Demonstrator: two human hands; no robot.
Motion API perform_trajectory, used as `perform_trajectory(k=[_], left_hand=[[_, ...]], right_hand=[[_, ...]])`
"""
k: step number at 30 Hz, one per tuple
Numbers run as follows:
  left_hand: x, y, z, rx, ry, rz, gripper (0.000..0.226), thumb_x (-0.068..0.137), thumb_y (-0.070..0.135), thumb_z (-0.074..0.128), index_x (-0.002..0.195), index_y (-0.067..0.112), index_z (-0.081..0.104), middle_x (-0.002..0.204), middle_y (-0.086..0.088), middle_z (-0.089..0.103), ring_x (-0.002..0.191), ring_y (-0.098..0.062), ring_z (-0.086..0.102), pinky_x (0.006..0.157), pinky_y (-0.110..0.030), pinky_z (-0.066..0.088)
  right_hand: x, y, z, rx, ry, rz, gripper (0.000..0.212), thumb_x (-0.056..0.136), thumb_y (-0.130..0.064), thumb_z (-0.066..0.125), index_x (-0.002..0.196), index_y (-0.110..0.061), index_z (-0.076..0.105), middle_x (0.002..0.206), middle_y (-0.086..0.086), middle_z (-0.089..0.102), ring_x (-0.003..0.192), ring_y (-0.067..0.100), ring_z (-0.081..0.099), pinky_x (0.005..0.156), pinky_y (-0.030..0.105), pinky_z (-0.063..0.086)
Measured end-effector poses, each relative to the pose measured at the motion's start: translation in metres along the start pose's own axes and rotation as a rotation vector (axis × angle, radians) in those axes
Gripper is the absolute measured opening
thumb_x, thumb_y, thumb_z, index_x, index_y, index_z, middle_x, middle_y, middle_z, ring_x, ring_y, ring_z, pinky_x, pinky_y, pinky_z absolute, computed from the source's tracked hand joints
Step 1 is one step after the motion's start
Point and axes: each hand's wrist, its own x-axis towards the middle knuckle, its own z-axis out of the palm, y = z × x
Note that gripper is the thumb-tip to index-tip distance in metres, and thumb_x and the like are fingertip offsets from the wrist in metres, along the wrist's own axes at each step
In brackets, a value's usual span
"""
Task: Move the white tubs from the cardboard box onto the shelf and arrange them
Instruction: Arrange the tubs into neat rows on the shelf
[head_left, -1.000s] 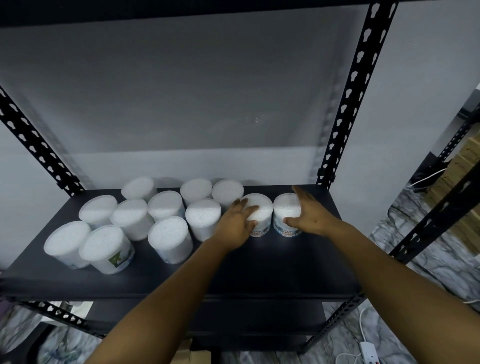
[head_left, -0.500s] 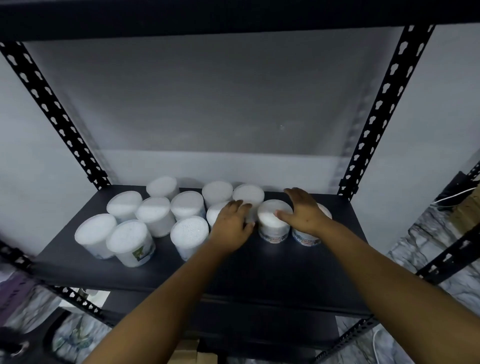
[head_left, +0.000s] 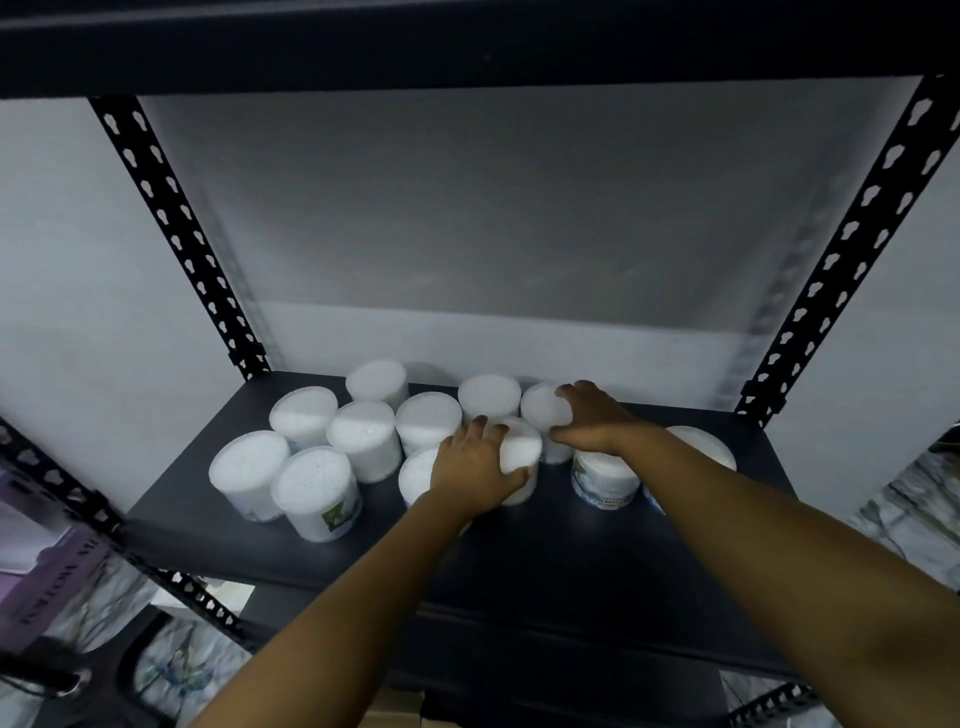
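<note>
Fingers curled, the left hand grips a round white plastic tub on the black metal shelf; the right hand clasps its one-o'clock neighbour tub (both upright).

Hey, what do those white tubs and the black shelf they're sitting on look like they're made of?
The white tubs look like thin clear plastic packed with white contents: grainy matte tops, and printed labels showing on some sides. What fills them I cannot tell. The shelf looks like a dark, matte painted board, metal or laminate; its punched black uprights suggest painted steel.
</note>
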Motion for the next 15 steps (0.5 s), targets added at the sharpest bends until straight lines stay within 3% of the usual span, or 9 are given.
perform_trajectory(k=[4,15], left_hand=[[0.002,-0.009,-0.001,-0.019,-0.020,0.028,0.069,0.084,0.057,0.054,0.142,0.023,0.036,0.152,-0.009,0.029,0.135,-0.025,0.035,0.109,-0.037,0.029],[-0.004,-0.029,-0.010,-0.053,-0.023,0.094,0.069,0.083,0.052,0.059,0.141,0.021,0.037,0.152,-0.009,0.029,0.133,-0.026,0.037,0.107,-0.034,0.030]], right_hand=[[0.008,-0.003,0.006,-0.005,0.008,0.026,0.075,0.078,-0.043,0.067,0.141,-0.018,0.035,0.135,0.009,0.038,0.120,0.028,0.045,0.096,0.038,0.044],[0.003,-0.015,0.029,-0.165,0.125,0.062,0.079,0.077,-0.062,0.060,0.139,-0.021,0.036,0.134,0.009,0.044,0.121,0.028,0.045,0.105,0.040,0.032]])
